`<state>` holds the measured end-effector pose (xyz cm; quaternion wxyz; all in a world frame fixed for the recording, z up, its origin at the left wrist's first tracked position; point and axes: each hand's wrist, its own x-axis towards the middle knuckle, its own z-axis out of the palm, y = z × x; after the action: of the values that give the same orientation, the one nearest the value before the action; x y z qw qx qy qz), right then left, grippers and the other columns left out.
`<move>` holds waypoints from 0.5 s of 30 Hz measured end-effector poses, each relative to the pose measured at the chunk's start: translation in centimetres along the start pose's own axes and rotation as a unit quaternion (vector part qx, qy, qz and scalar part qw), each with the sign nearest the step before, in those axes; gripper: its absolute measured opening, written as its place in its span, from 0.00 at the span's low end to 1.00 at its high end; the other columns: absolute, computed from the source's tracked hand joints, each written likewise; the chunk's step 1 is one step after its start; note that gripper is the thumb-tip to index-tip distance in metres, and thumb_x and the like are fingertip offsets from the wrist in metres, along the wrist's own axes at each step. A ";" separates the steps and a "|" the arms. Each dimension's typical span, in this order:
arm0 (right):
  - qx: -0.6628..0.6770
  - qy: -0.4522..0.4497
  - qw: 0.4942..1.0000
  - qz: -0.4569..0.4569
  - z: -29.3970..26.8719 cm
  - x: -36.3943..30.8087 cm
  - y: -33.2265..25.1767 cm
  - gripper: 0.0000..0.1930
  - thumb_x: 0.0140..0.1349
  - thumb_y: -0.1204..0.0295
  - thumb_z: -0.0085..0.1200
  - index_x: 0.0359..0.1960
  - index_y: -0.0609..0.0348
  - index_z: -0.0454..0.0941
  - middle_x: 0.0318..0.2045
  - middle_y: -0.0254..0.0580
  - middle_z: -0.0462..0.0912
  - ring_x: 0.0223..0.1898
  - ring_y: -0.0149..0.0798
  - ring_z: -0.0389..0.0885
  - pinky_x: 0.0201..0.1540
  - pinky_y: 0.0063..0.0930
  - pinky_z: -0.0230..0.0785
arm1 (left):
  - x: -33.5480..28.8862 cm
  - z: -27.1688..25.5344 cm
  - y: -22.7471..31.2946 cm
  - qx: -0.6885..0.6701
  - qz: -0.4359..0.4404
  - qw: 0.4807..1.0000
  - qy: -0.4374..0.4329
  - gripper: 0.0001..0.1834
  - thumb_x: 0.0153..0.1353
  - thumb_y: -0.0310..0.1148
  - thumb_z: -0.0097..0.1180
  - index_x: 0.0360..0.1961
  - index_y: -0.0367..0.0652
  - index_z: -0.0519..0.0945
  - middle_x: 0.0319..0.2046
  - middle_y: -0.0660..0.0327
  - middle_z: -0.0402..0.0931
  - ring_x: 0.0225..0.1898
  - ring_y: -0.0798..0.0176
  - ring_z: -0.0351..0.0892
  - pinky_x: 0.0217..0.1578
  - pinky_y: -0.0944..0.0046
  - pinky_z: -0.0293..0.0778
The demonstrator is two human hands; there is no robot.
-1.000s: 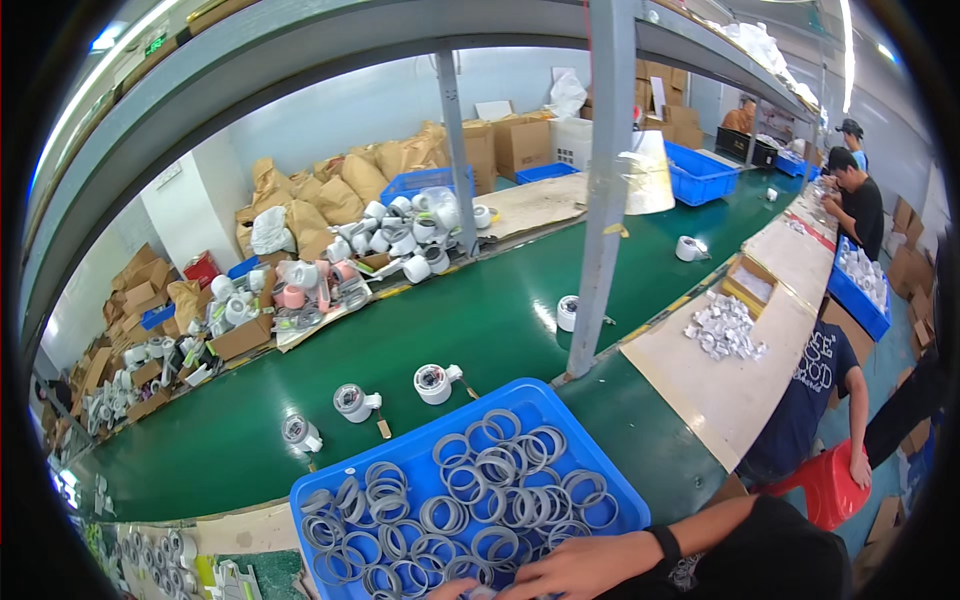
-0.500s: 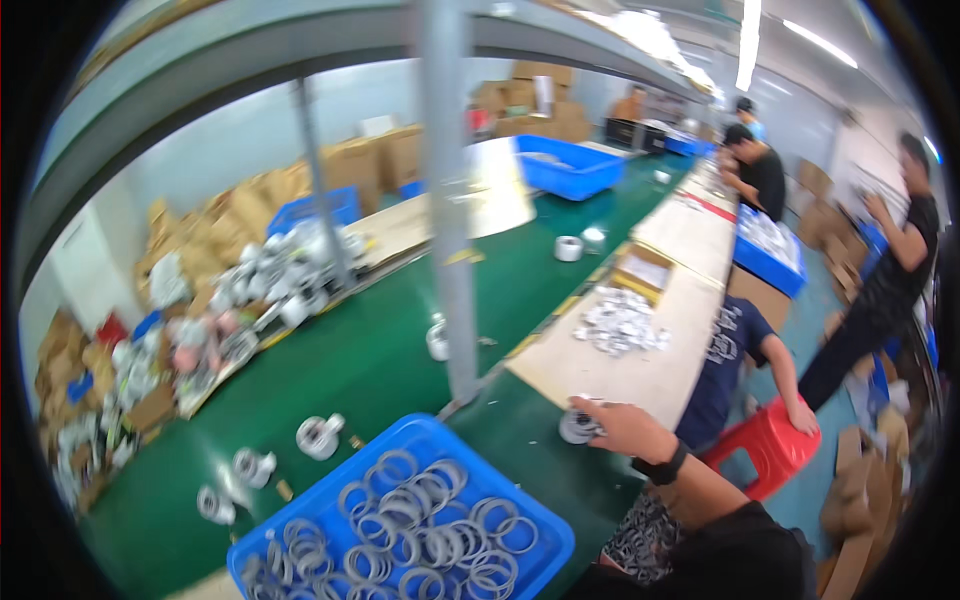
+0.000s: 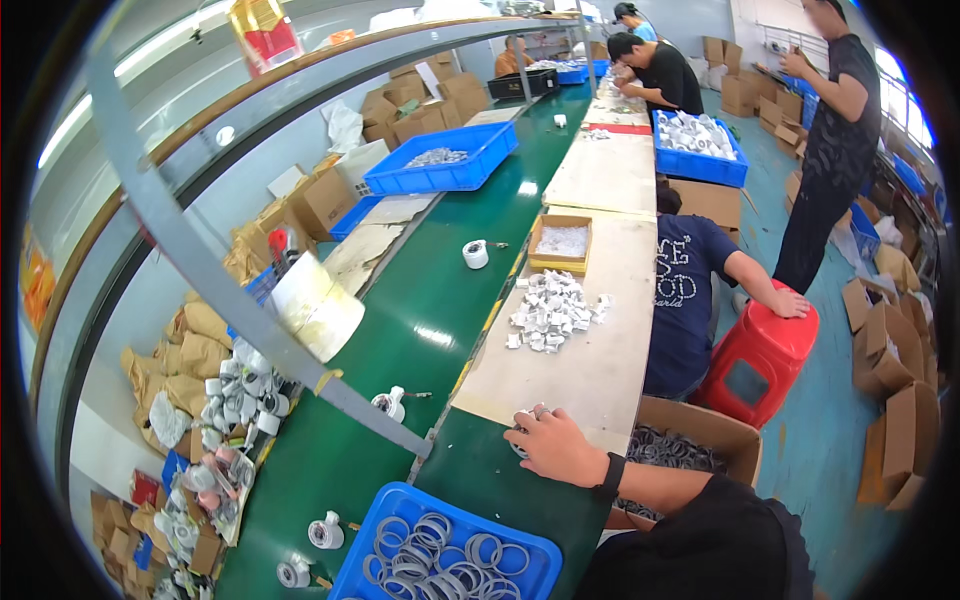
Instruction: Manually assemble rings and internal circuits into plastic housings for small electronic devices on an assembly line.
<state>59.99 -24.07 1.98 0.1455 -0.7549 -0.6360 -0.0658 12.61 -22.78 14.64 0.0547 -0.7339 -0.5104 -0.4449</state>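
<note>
My right hand [image 3: 560, 450] rests over the near end of the bench, with a dark band on its wrist. Its fingers curl over a small round white part [image 3: 520, 436], mostly covered by the hand. Just beyond lies a heap of small white plastic pieces [image 3: 552, 312]. On the near side a blue tray [image 3: 545, 572] holds many grey rings [image 3: 420, 545]. My left hand does not appear.
A green conveyor belt [image 3: 440, 300] carries several white round fittings [image 3: 476, 254]. A slanting metal post [image 3: 225, 315] stands between. A carton of grey rings [image 3: 740, 440] sits below the bench. A crouching co-worker's hand rests on a red stool [image 3: 770, 345]; other people stand beyond.
My view has swung right, so the bench and co-workers sit further left. The white part, visible under my right hand before, is now mostly covered by its fingers.
</note>
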 end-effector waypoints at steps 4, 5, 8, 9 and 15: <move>0.009 -0.022 1.000 0.004 -0.2 -0.2 0.8 0.28 0.47 0.64 0.63 0.54 0.42 0.71 0.43 0.42 0.73 0.41 0.45 0.77 0.39 0.36 0.70 | 1.7 0.0 0.5 0.007 -0.005 1.000 -0.002 0.21 0.68 0.43 0.44 0.36 0.31 0.75 0.35 0.49 0.73 0.37 0.50 0.71 0.40 0.55 0.67; 0.021 -0.034 0.999 0.025 -0.3 -0.4 0.6 0.26 0.49 0.66 0.61 0.53 0.42 0.72 0.42 0.43 0.73 0.41 0.48 0.77 0.37 0.38 0.70 | 1.9 0.0 0.6 0.009 -0.008 1.000 -0.002 0.21 0.68 0.43 0.44 0.36 0.31 0.75 0.35 0.49 0.73 0.37 0.50 0.71 0.40 0.55 0.67; 0.023 -0.039 0.998 0.046 0.1 -0.6 0.2 0.23 0.51 0.68 0.59 0.52 0.43 0.73 0.42 0.45 0.72 0.38 0.49 0.78 0.34 0.38 0.71 | 2.1 -0.7 0.6 0.022 -0.026 0.999 0.006 0.20 0.69 0.42 0.44 0.35 0.31 0.75 0.35 0.49 0.73 0.36 0.51 0.71 0.40 0.56 0.67; 0.014 -0.031 0.998 0.047 0.4 -0.5 0.1 0.23 0.51 0.69 0.58 0.52 0.42 0.72 0.42 0.45 0.72 0.36 0.49 0.78 0.32 0.38 0.72 | 2.0 -1.2 0.6 0.029 -0.033 0.999 0.010 0.20 0.69 0.42 0.44 0.35 0.31 0.75 0.34 0.49 0.73 0.36 0.51 0.71 0.40 0.56 0.67; 0.143 0.018 0.987 0.074 0.0 -0.6 0.6 0.25 0.49 0.72 0.57 0.53 0.42 0.71 0.42 0.46 0.72 0.35 0.50 0.79 0.34 0.40 0.75 | -1.1 -5.4 0.0 0.079 -0.100 0.991 0.027 0.20 0.69 0.41 0.43 0.35 0.31 0.75 0.34 0.49 0.72 0.36 0.51 0.70 0.39 0.56 0.67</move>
<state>60.50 -24.69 1.75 0.2680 -0.7700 -0.5786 0.0230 9.36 -26.45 17.06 0.0811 -0.6600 -0.6133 -0.4261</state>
